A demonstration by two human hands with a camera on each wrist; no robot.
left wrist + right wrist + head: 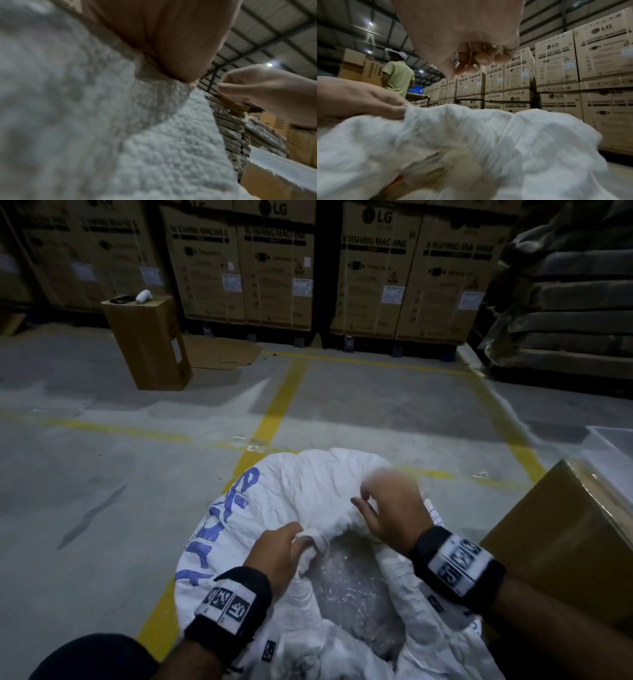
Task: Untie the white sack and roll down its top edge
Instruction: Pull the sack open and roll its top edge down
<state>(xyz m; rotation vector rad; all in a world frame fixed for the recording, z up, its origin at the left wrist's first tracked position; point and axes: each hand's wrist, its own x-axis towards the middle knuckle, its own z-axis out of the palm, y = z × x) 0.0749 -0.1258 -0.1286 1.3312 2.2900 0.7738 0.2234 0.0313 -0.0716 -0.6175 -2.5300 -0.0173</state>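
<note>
A white sack (291,494) with blue lettering sits on the grey warehouse floor (102,474) directly below me, at six o'clock in my head view. My left hand (277,553) curls its fingers around a twisted, bunched part of the sack's top edge and grips it. My right hand (387,508) is at one o'clock from the left, over the cloth; motion blur covers it, though the right wrist view shows its fingers (481,58) curled in toward the palm, and I cannot tell whether they pinch anything. A shiny clear plastic liner (352,587) shows inside the sack's mouth. A brown cardboard box (565,535) stands just beside the sack at three o'clock. Stacked washing machine cartons (274,268) line twelve o'clock. Yellow lines (274,405) cross the floor.
</note>
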